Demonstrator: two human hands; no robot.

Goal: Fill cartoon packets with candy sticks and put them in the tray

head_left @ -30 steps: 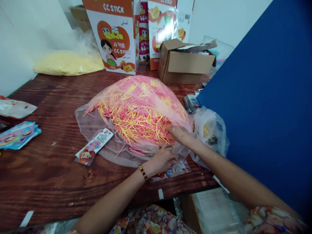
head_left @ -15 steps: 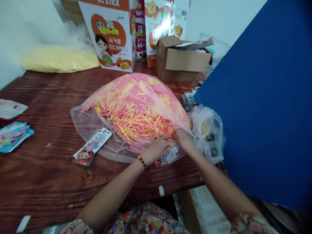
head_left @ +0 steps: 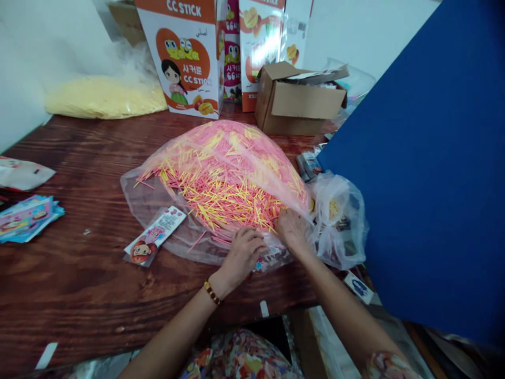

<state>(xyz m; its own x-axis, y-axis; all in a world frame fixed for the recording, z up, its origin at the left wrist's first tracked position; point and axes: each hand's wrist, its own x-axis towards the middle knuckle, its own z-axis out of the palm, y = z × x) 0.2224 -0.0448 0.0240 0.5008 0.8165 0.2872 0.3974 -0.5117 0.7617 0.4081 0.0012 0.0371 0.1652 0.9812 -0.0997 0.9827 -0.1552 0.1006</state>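
Note:
A big clear plastic bag (head_left: pixel 224 168) heaped with pink and yellow sticks lies in the middle of the wooden table (head_left: pixel 79 295). Both my hands are at its near edge. My left hand (head_left: pixel 240 253), a bead bracelet on its wrist, has its fingers curled down on a small printed packet (head_left: pixel 272 257) that lies under the bag's lip. My right hand (head_left: pixel 292 229) is just to the right, its fingers bent into the loose sticks at the bag's mouth; what they pinch is hidden.
Another printed packet (head_left: pixel 153 239) lies left of my hands, with a stack of packets (head_left: pixel 23 217) at the far left. CC Stick cartons (head_left: pixel 185 52) and a brown cardboard box (head_left: pixel 300 100) stand at the back, near a yellow bag (head_left: pixel 102 97). A blue panel (head_left: pixel 434 158) and crumpled plastic bag (head_left: pixel 339 216) are on the right.
My right hand has drawn back from reaching flat over the sticks and curled at the bag's mouth. My left hand and the small packet have closed in against the bag's edge.

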